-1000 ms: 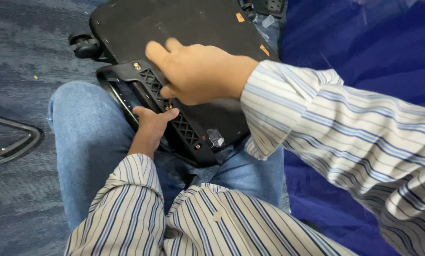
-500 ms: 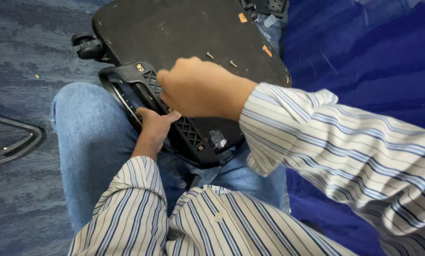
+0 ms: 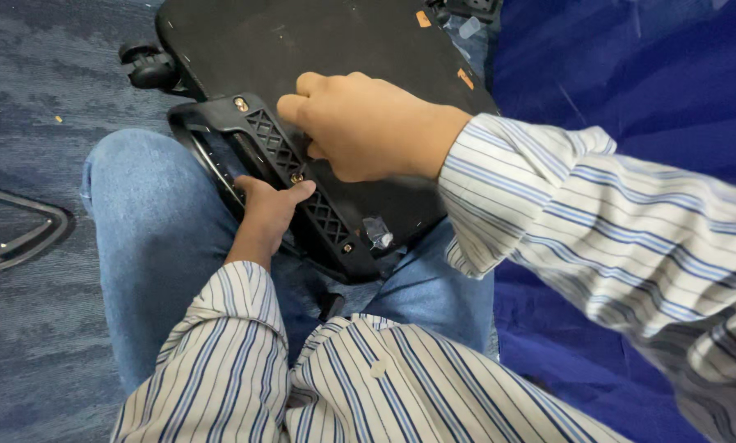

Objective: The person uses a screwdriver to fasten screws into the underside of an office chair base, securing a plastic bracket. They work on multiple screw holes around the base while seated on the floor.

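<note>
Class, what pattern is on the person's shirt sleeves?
The sleeves have blue stripes on white, seen clearly in the head view.

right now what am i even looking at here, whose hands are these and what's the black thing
This is one picture from a camera worn on a person's head, looking down at their own lap. The person sits on grey-blue carpet in jeans and a striped shirt. Across their knees lies a black chair base, a flat panel with a caster wheel at its far corner. Along its near edge runs a black latticed plastic bracket with small screws. The left hand grips that bracket from below; the right hand presses on it from above. Blue fabric lies alongside.
</note>
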